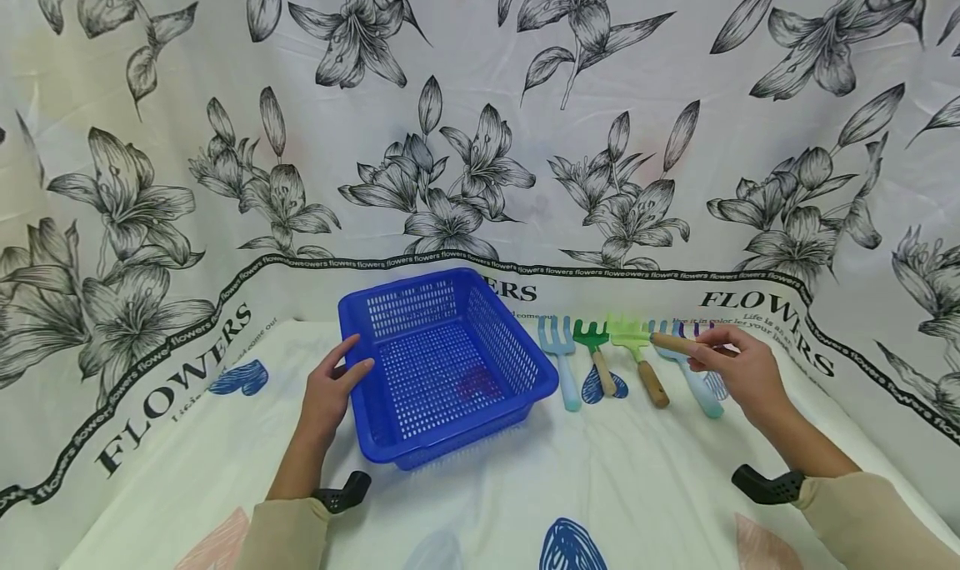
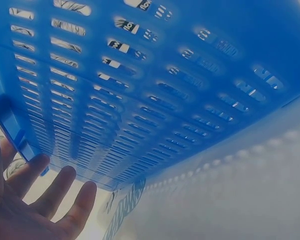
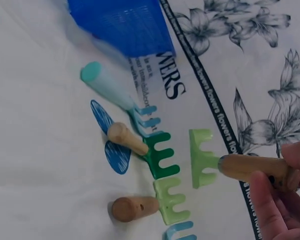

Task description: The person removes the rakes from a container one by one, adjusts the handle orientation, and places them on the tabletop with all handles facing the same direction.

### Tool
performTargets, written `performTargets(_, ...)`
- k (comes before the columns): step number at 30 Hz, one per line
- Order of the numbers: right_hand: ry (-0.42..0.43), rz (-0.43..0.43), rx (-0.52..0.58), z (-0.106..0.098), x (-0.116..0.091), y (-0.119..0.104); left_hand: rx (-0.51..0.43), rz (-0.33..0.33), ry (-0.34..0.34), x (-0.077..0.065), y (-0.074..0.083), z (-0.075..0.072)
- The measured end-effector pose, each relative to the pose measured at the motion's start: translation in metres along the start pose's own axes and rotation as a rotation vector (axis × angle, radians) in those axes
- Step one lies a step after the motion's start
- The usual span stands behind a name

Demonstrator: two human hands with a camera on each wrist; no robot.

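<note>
A blue perforated plastic basket (image 1: 442,370) sits left of centre, and my left hand (image 1: 330,387) holds its left rim. From the left wrist view, several fingers (image 2: 77,205) of that hand lie beside the basket's outer wall (image 2: 115,100). My right hand (image 1: 738,370) pinches the wooden handle (image 3: 249,167) of a light green hand rake, whose toothed head (image 3: 197,159) points left above the cloth. Below it lie a light blue rake (image 1: 566,374), a dark green rake (image 1: 600,362), a second light green rake (image 1: 651,378) and another light blue rake (image 1: 701,387).
Purple tines (image 1: 705,328) show partly behind the right hand. A white cloth (image 1: 480,503) with leaf and heart prints covers the table. Behind it hangs a curtain (image 1: 450,70) with a flower pattern, its black lettered band running along the back.
</note>
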State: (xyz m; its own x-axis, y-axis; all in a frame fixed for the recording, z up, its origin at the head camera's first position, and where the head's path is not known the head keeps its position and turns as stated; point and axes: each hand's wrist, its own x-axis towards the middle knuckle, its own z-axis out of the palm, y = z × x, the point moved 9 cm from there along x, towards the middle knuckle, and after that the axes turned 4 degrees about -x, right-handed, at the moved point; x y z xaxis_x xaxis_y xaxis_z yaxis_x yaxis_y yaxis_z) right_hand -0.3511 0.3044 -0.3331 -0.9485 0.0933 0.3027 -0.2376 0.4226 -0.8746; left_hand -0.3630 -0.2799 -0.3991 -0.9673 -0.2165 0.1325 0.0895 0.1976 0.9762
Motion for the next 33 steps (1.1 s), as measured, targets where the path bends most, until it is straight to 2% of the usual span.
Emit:
performTargets(8, 0.083, 0.059, -0.015, -0.02, 0.0, 0.022, 0.007, 0.001, 0.005, 0.0, 0.002, 0.0)
performTargets(15, 0.129, 0.108, -0.186, -0.035, -0.001, 0.035, 0.01, 0.003, 0.007, 0.0, 0.002, 0.0)
performTargets(22, 0.185, 0.15, -0.313, -0.051, -0.008, 0.048, 0.015, -0.009, 0.011, -0.001, 0.001, -0.001)
performTargets(26, 0.216, 0.157, -0.356, -0.061, -0.012, 0.056, 0.024, -0.013, 0.012, -0.001, -0.001, -0.001)
performTargets(33, 0.254, 0.16, -0.414, -0.072, -0.016, 0.066, -0.004, 0.017, 0.011, 0.001, -0.002, -0.001)
